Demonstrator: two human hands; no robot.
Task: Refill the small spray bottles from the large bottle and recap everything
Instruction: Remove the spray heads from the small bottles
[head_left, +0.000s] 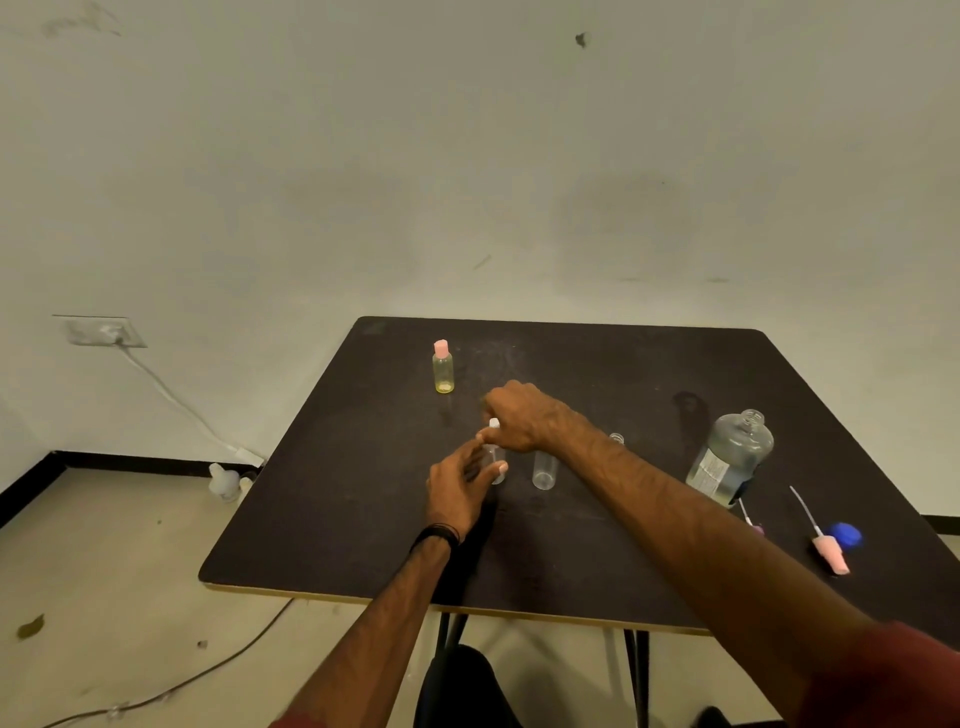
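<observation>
On the dark table (597, 561) my left hand (460, 488) holds the body of a small clear spray bottle (497, 467) standing mid-table. My right hand (522, 418) grips that bottle's white top (494, 423) from above. Just to the right stands a second small clear bottle (544, 470) with no cap. The large clear bottle (730, 457) stands uncapped at the right. A capped yellowish bottle with a pink cap (442, 366) stands at the back left. A pink spray head with its tube (831, 553) and a blue cap (844, 535) lie at the right.
Another spray tube with a small pink head (750, 519) lies beside the large bottle. A small clear item (616, 439) sits behind my right forearm. A white container (224, 480) and a cable lie on the floor left of the table. The wall is just behind.
</observation>
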